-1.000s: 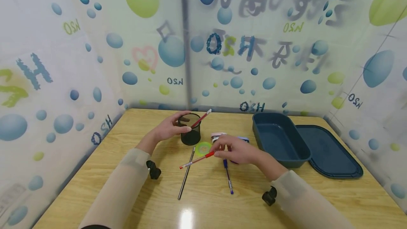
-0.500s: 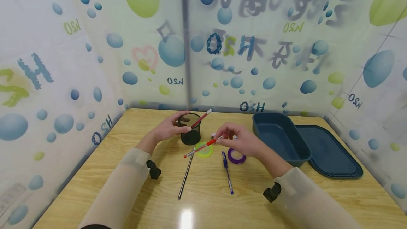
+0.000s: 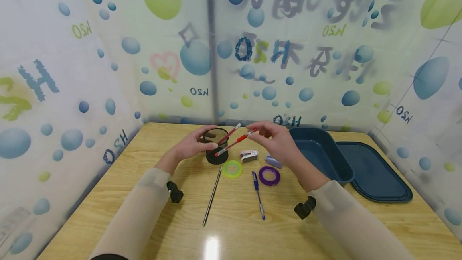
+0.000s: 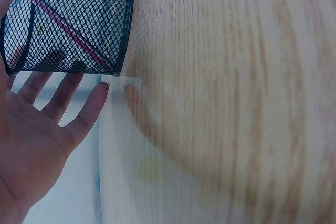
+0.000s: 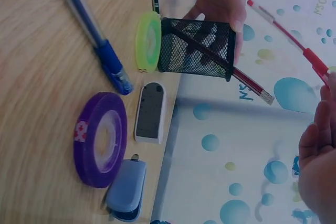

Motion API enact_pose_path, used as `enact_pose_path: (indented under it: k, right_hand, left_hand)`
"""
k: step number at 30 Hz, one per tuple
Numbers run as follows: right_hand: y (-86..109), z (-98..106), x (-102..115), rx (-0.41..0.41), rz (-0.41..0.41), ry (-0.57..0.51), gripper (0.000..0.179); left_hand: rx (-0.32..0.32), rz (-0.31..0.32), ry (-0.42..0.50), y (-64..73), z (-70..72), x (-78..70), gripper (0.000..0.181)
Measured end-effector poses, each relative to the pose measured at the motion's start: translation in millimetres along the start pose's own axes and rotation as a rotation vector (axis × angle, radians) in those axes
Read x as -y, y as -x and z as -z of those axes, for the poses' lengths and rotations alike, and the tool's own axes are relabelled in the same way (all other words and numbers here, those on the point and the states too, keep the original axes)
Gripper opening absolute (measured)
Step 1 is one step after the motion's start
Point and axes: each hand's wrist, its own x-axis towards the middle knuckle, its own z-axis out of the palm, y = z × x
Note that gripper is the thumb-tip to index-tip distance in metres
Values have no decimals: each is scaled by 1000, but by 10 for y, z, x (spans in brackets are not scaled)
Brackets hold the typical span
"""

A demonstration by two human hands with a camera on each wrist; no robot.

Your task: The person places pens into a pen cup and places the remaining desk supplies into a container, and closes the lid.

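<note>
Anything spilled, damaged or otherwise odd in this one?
Nothing on the table looks spilled or damaged, and the mesh cup stands upright. The one oddity is the H2O lettering on the back wall sheet: in the head view it reads back to front, as if hung reversed.

A plain, long cream left sleeve (image 3: 133, 212) and a matching right sleeve (image 3: 355, 224) are worn, faintly creased and finished with pale, slightly glossy cuffs (image 3: 154, 179). At the wrists, a small, blocky black left device (image 3: 175, 193) and a similar right device (image 3: 305, 208) are worn. The fingers (image 4: 88, 111) are left bare.
</note>
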Motion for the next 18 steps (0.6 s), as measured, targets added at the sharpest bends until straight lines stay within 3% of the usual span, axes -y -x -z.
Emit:
enact_pose_path:
  k: [8, 18]
  right_hand:
    - [-200, -38, -11, -82, 22, -17, 27]
    - [-320, -231, -72, -65, -13, 4, 30]
  left_hand:
    - [5, -10, 15, -5, 4, 8, 78]
    - [7, -16, 20, 0, 4, 4, 77]
